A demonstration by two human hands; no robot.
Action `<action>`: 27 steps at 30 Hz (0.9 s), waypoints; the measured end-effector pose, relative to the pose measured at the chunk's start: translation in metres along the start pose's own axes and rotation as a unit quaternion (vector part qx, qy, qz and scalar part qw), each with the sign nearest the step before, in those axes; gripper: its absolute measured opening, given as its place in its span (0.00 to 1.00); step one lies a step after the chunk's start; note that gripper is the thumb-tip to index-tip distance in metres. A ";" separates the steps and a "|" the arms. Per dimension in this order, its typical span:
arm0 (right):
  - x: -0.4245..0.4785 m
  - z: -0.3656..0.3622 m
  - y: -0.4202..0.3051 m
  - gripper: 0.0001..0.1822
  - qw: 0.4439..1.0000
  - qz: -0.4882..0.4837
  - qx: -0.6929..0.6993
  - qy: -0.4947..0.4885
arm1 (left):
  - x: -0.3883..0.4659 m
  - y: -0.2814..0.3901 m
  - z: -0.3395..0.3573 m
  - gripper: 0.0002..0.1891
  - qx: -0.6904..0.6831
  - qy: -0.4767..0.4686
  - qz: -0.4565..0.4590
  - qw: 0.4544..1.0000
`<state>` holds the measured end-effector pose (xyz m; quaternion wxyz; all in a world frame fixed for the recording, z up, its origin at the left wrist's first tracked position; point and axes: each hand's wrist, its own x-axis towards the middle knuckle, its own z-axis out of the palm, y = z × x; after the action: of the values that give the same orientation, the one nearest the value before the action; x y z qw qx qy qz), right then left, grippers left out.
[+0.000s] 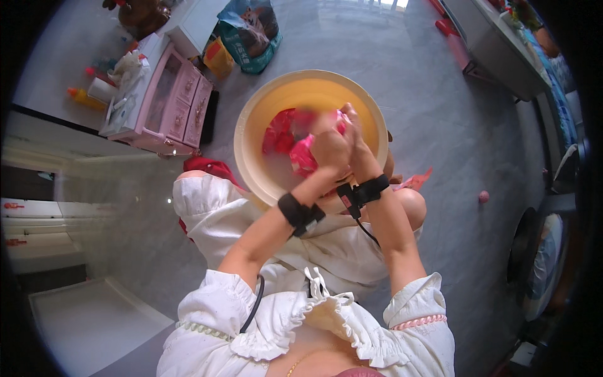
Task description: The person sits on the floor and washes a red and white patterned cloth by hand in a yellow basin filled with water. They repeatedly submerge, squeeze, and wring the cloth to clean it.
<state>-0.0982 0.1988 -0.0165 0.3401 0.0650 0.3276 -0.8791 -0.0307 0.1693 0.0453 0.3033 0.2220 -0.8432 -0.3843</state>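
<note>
A large cream plastic basin (248, 103) with a yellow inside stands on the floor between my knees, holding cloudy liquid. Both hands are together over its right half. My left hand (330, 151) is closed on a pink and red patterned cloth (304, 153), its outline partly blurred. Close against it, my right hand (353, 127) grips the same bunched cloth near the basin's right wall. More red and pink cloth (280, 132) lies in the basin, left of my hands. Each wrist wears a black strap with a small device. My fingertips are partly hidden.
A pink and white drawer cabinet (176, 103) stands at the upper left, with a teal bag (252, 47) and a yellow bag (218, 59) beyond it. Dark red fabric (212, 167) lies by my left knee. A small pink ball (483, 196) rests on the grey floor to the right.
</note>
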 end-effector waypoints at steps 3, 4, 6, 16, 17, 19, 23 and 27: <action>-0.018 0.035 0.007 0.22 0.998 0.048 -0.008 0.048 | 0.048 -0.051 -0.002 0.14 -0.011 -0.082 -0.081 0.993; -0.026 0.052 0.010 0.22 0.997 0.042 -0.043 0.039 | 0.066 -0.067 -0.013 0.15 0.001 -0.114 -0.136 0.984; -0.031 0.055 0.002 0.24 0.996 0.002 -0.089 0.013 | 0.078 -0.073 -0.015 0.21 -0.109 -0.184 -0.181 0.960; -0.026 0.053 -0.024 0.21 0.994 0.091 0.068 -0.003 | 0.085 -0.051 -0.054 0.07 -0.290 -0.154 -0.163 0.931; -0.025 0.051 -0.023 0.19 0.996 0.080 0.048 0.002 | 0.076 -0.047 -0.052 0.08 -0.263 -0.173 -0.122 0.941; -0.019 0.044 -0.018 0.15 0.998 0.053 0.010 0.014 | 0.042 -0.035 -0.037 0.07 -0.175 -0.096 -0.009 0.980; -0.038 0.027 -0.013 0.13 0.997 0.003 -0.068 -0.044 | 0.010 0.013 -0.037 0.08 0.059 -0.015 0.262 0.963; -0.033 0.054 0.011 0.12 0.991 0.065 -0.099 0.059 | 0.073 -0.066 -0.013 0.21 0.054 -0.095 -0.150 0.983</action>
<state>-0.0602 0.1777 0.0307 0.3813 0.1035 0.4273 -0.8132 -0.0647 0.0788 0.0255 0.1485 0.3248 -0.8447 -0.3986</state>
